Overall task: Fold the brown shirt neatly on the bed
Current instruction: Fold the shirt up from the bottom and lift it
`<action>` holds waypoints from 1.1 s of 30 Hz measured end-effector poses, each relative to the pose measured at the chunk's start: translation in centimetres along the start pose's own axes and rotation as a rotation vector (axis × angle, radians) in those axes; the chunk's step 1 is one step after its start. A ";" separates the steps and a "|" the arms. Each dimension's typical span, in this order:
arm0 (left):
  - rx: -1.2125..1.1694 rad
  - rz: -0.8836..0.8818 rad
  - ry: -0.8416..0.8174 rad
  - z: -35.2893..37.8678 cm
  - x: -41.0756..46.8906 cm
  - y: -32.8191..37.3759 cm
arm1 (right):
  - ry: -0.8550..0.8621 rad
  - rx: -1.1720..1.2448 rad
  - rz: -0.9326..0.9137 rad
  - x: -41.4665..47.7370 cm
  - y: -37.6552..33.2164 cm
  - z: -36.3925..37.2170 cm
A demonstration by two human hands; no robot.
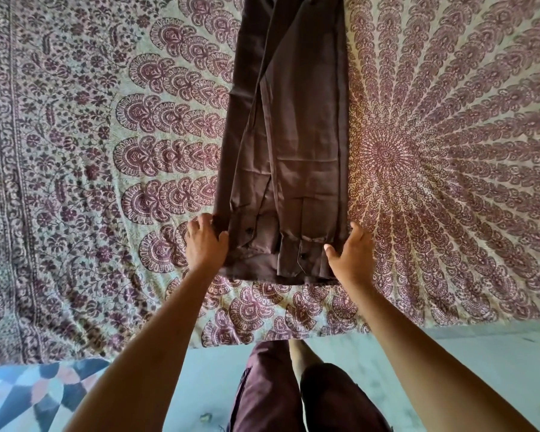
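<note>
Shirt [293, 135], brown, lies folded into a long narrow strip on the bed [75, 157]. Your left hand [205, 241] pinches its left edge, thumb on top. Your right hand [349, 255]: thumb on cloth, fingers along rt edge; can't tell if gripping.

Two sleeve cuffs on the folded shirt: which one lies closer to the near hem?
The right cuff, beside the right hand. It ends almost at the brown shirt's near hem; the left cuff, by the left hand, stops further up.
</note>
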State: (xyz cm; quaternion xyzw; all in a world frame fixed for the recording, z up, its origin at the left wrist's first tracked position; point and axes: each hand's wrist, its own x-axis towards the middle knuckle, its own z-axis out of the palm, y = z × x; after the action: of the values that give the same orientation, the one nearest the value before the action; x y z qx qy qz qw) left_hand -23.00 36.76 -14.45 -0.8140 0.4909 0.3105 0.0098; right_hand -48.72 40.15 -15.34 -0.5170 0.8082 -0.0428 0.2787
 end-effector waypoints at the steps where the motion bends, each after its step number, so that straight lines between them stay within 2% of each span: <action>1: -0.024 -0.030 -0.011 0.0 -0.1 0.1 | -0.034 0.057 0.033 0.0 -0.3 -0.1; 4: -0.231 -0.112 -0.035 -0.1 0.2 0.4 | -0.168 0.275 0.134 0.1 -0.9 -0.6; 6: -0.330 -0.134 -0.050 -0.5 0.8 0.2 | -0.181 0.460 0.106 0.2 -0.7 -0.8; 8: -0.288 -0.021 -0.072 -1.3 1.2 -0.2 | -0.219 0.625 0.056 0.4 -0.3 -1.8; 11: -0.284 0.237 -0.193 -3.0 1.9 -0.2 | -0.353 0.637 0.003 1.4 -0.4 -3.6; 16: -0.349 0.381 -0.360 -6.0 5.5 0.3 | -0.319 0.608 0.053 4.6 -1.9 -7.0; 18: -0.316 0.464 -0.353 -7.8 6.6 2.2 | -0.346 0.572 0.014 5.8 -3.0 -9.6; 21: -0.347 0.484 -0.265 -10.2 9.1 4.8 | -0.413 0.675 -0.075 7.7 -5.2 -12.6; 24: -0.409 0.419 -0.165 -11.3 13.2 7.3 | -0.401 0.734 -0.114 11.9 -5.6 -13.2; 26: -0.463 0.295 -0.095 -11.2 15.9 8.9 | -0.337 0.783 -0.110 14.2 -6.9 -13.8; 29: -0.468 0.119 -0.068 -10.0 20.3 11.0 | -0.268 0.661 -0.071 18.9 -8.2 -13.0; 33: -0.319 0.121 -0.042 -8.1 23.4 13.0 | -0.056 0.231 -0.070 22.8 -9.7 -10.7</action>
State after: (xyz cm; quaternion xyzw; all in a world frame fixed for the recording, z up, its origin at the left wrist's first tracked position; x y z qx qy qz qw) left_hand -21.84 8.85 -16.24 -0.7674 0.4833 0.4015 -0.1278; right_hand -53.23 13.77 -12.14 -0.5101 0.7714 -0.1309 0.3573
